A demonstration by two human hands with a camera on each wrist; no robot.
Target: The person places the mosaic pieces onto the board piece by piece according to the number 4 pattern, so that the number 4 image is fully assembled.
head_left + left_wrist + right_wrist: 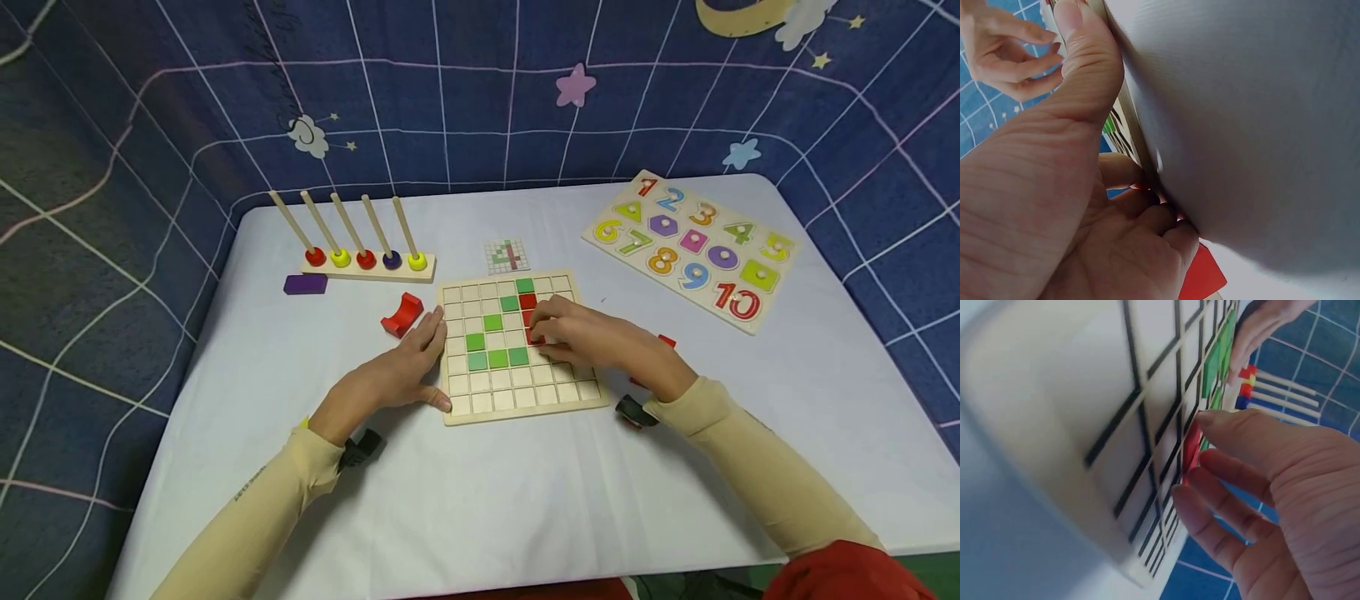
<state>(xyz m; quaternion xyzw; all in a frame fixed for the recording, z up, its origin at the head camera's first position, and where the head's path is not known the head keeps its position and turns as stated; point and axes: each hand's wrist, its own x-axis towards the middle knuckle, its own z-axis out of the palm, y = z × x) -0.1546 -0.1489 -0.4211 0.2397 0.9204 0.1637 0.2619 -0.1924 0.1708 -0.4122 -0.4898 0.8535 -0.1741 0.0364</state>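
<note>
A wooden grid board [491, 404] lies on the table, with several green tiles [497, 358] and several red tiles [527, 301] in its squares. My left hand [401, 367] rests along the board's left edge, the thumb at the near corner and the other fingers farther up the side. Over the board's right half, my right hand [585, 333] has its thumb and fingers around a red tile [1192, 445] at the grid surface. Those fingers partly hide the tile and the squares beneath. A small pattern card [507, 257] with coloured squares lies beyond the board.
A red curved block [402, 315] lies beside my left fingers. Behind it stands a peg stand [375, 271] with coloured beads, near a purple block [305, 285]. The number puzzle [690, 242] lies at the back right. Red pieces [667, 340] show partly behind my right wrist.
</note>
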